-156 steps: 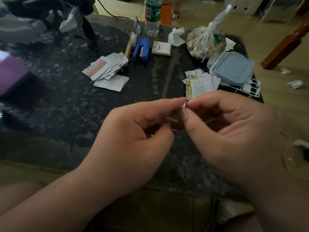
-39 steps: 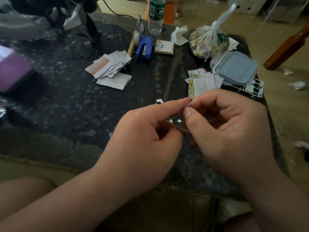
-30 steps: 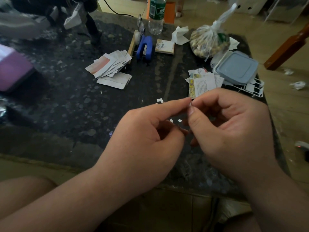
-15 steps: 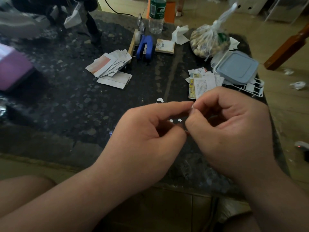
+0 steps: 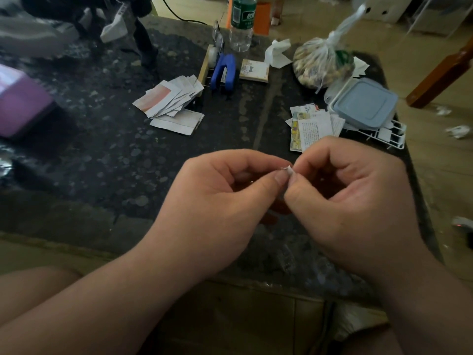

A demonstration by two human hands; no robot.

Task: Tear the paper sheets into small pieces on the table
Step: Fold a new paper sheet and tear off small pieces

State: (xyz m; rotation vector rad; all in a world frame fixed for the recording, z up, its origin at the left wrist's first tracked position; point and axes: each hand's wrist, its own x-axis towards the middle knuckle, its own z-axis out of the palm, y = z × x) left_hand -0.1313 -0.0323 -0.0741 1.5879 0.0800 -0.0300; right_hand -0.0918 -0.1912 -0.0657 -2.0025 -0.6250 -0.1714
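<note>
a blue stapler (image 5: 224, 70) lies at the far side, just left of a small square notepad (image 5: 254, 70). behind them stands a clear water bottle (image 5: 242, 24) with a green label, an orange object (image 5: 262, 17) just beyond it. right of the notepad sits a crumpled white tissue (image 5: 277, 54), then a knotted clear plastic bag (image 5: 321, 64) full of small pale items. in front of the bag rests a container with a blue-grey lid (image 5: 363, 105), its near edge over a white wire rack (image 5: 389, 135). a purple box (image 5: 21, 103) lies at far left; a wooden post (image 5: 440, 75) slants at far right.

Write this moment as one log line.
step: tearing; left hand: pinches paper scrap; right hand: pinches same scrap; printed stack: on table
</note>
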